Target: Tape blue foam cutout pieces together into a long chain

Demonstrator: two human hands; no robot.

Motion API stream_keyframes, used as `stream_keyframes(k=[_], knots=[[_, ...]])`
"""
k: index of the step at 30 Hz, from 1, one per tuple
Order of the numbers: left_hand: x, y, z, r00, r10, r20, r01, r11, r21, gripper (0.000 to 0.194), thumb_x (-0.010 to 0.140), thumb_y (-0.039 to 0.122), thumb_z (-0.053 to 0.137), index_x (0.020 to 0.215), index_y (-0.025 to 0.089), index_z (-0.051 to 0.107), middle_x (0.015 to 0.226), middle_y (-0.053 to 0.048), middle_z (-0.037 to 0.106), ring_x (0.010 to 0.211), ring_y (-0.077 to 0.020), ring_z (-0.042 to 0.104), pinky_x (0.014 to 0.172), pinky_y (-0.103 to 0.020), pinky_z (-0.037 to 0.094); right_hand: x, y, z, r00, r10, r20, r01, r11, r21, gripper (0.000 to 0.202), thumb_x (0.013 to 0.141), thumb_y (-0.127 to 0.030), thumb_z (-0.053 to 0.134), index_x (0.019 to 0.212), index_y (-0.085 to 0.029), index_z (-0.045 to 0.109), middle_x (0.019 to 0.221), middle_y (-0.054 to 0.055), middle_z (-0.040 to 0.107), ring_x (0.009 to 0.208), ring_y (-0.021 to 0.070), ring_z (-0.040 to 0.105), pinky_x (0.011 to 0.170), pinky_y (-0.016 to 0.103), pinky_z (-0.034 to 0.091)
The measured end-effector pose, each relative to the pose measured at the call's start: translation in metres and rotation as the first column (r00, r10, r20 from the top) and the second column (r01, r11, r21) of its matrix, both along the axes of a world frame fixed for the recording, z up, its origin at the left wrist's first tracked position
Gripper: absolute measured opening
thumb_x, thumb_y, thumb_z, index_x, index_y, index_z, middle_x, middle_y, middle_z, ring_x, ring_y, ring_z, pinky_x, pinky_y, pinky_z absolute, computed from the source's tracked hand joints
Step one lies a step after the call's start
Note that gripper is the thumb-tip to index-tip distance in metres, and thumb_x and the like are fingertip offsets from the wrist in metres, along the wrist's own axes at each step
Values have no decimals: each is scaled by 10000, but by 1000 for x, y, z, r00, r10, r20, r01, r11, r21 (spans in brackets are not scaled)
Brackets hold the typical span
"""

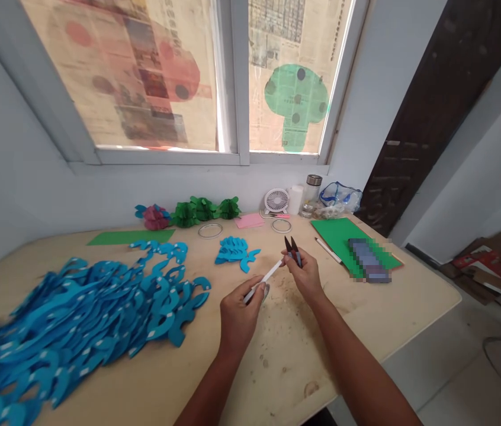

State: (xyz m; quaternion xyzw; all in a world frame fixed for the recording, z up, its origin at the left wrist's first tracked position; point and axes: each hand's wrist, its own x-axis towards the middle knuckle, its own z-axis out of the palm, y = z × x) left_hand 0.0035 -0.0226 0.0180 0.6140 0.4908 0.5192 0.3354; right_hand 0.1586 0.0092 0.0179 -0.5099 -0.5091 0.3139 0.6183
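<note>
My left hand is closed around the lower end of a narrow white strip, which slants up toward my right hand. A small grey rounded thing shows beside the left fingers; its kind is unclear. My right hand grips a pair of thread snips, dark blades pointing up and apart. Its fingertips are at the strip's upper end. Just beyond the hands lies a small bunch of blue cut-outs. A large heap of blue cut-outs with white patches spreads over the table's left side.
Along the wall stand green paper flowers, a pink one, a small fan and a glass bottle. Green sheets, a blurred phone-like object and a white pen lie right on the wooden table.
</note>
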Motion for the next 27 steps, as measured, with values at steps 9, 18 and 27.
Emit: stream_keyframes(k=[9, 18, 27], knots=[[-9, 3, -1, 991, 128, -27, -125, 987, 98, 327, 728, 391, 576, 908, 152, 710, 834, -59, 716, 737, -195, 660, 666, -251, 519, 9, 3, -4, 989, 106, -104, -124, 974, -188, 381, 739, -491, 550, 886, -146, 615, 598, -10, 556, 405, 51, 303, 391, 202, 197], [-11, 6, -4, 987, 149, -53, -137, 972, 192, 315, 737, 399, 573, 905, 169, 708, 827, -51, 717, 734, -193, 662, 674, -251, 524, 3, 2, -8, 917, 269, -296, -363, 869, -335, 531, 751, -631, 470, 776, -123, 620, 448, -60, 435, 332, 33, 263, 366, 198, 119], [-10, 4, -4, 991, 122, -45, -107, 962, 252, 296, 738, 409, 570, 891, 198, 712, 826, -43, 719, 734, -203, 670, 683, -263, 534, 61, 36, 16, 732, -95, -674, -114, 959, -259, 382, 785, -546, 486, 777, -171, 555, 486, -65, 439, 342, 39, 308, 361, 179, 197]])
